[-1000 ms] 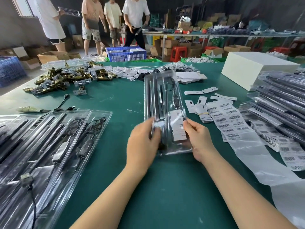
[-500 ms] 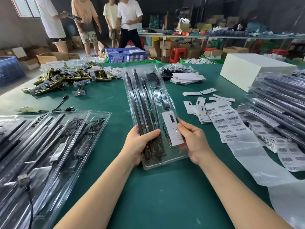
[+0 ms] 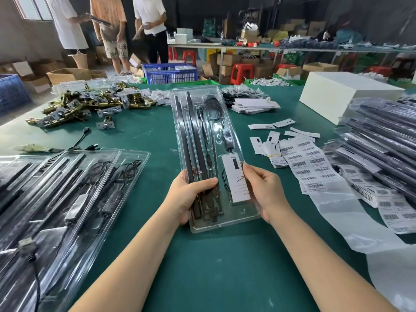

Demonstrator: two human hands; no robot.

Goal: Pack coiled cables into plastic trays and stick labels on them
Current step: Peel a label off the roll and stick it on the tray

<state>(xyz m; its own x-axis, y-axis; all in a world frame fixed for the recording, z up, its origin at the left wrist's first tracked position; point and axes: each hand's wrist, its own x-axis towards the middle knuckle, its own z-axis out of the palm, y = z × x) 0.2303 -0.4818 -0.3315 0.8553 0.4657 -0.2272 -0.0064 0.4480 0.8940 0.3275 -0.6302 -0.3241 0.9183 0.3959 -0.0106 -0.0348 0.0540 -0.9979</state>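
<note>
I hold the clear blister tray [image 3: 203,140] lengthwise toward 12 o'clock, my left hand [image 3: 188,194] clamping the near-left edge, thumb over the black rods [image 3: 191,140], my right hand [image 3: 264,190] pinching the 3 o'clock edge beside the white label card [image 3: 236,179], presumably to check seating.

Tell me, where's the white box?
In the head view, the white box sits far right on the green table, behind the stacked trays.

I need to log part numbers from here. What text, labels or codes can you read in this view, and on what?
White card inside the clear tray held by both hands: small print, too blurred to read.
Barcode label sheets right of the tray: bars and digits show, none legible.
Labels on the packed tray stack at right: too small to read.
Printed shorts on a person behind: pattern only, unreadable.
</note>
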